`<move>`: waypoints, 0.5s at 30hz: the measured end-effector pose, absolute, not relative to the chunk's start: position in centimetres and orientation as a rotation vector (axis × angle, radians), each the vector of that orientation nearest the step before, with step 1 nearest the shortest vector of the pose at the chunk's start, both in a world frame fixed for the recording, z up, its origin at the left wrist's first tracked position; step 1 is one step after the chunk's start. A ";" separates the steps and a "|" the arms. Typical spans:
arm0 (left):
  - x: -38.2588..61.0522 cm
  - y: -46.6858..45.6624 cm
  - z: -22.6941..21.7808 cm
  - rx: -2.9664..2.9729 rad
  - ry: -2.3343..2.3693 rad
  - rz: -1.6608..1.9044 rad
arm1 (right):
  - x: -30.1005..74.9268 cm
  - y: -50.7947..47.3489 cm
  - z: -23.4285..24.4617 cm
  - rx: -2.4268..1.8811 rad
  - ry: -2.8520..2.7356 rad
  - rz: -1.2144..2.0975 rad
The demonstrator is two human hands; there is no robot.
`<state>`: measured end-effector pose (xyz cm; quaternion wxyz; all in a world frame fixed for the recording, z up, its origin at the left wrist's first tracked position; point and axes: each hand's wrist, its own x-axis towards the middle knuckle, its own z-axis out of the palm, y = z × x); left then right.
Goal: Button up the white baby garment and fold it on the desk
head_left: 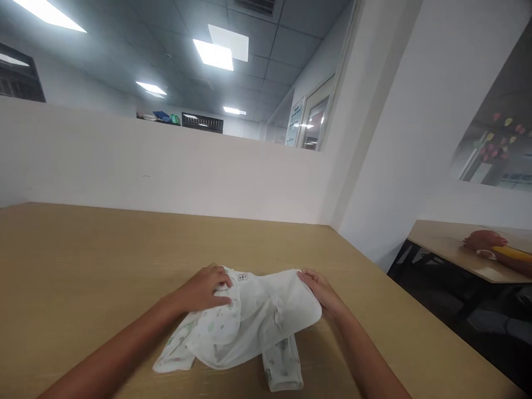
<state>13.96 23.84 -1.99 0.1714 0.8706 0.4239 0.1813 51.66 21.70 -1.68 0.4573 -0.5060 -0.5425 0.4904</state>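
A white baby shirt with a small coloured print lies spread in front of me, its plain inner side partly showing. Its two sleeves reach toward me, and a printed front flap is folded over on the left. My left hand rests on that flap, fingers bent and thumb apart from them. At the upper right edge, my right hand pinches the cloth and lifts it a little off the table. Some of the right fingers are hidden behind the fabric. A small label shows at the neckline.
The wooden table runs back to a low white partition. A white column and wall stand at the right. Beyond the table's right edge is another table, with a doll and yellow cloth on it.
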 end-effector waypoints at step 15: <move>12.8 24.0 -1.3 2.376 1.110 0.669 | 46.6 18.8 -0.3 -1.040 -1.844 1.046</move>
